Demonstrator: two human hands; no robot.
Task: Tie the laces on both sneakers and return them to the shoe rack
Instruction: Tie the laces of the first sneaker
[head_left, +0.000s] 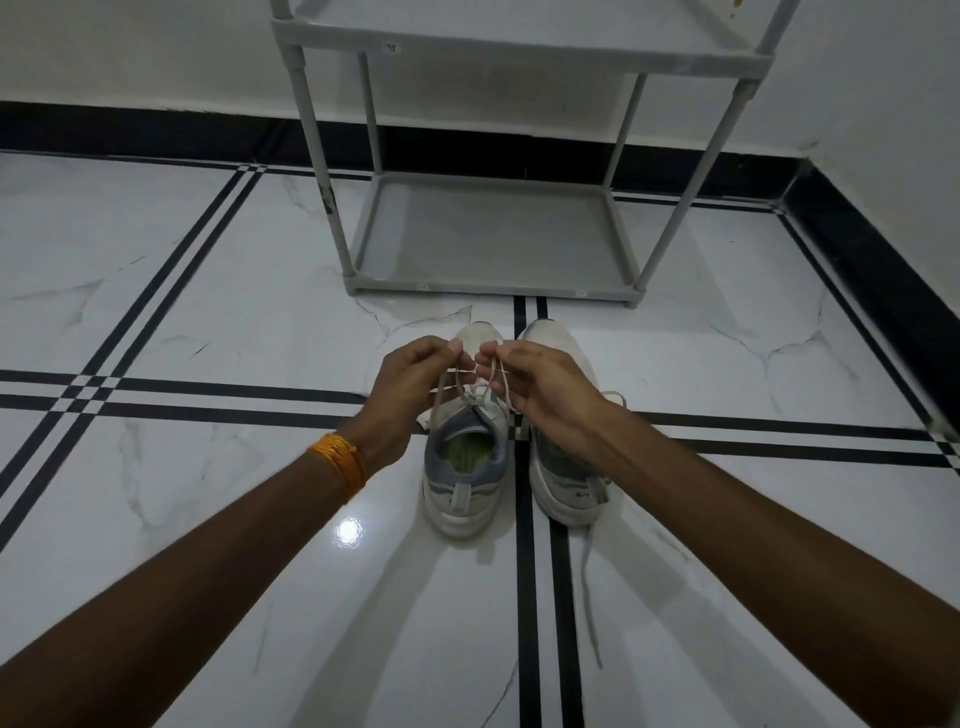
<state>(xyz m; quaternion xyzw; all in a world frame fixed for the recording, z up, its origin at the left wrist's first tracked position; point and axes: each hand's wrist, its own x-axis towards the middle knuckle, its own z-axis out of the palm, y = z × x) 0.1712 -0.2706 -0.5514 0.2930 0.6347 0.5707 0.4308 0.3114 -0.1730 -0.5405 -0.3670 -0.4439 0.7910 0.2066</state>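
Two white and grey sneakers stand side by side on the floor, toes pointing at the rack. Above the left sneaker (465, 467), my left hand (410, 387) and my right hand (540, 387) each pinch one end of its lace (456, 387), held up over the tongue. My right forearm covers part of the right sneaker (563, 491). That shoe's lace (589, 597) lies loose, trailing back over the floor. The grey shoe rack (488, 291) stands just beyond the toes, and its bottom shelf holds nothing.
The floor is glossy white marble tile (208, 291) with black stripe lines. A white wall with a black skirting (156, 130) runs behind the rack and along the right side. An orange thread band (340, 460) sits on my left wrist.
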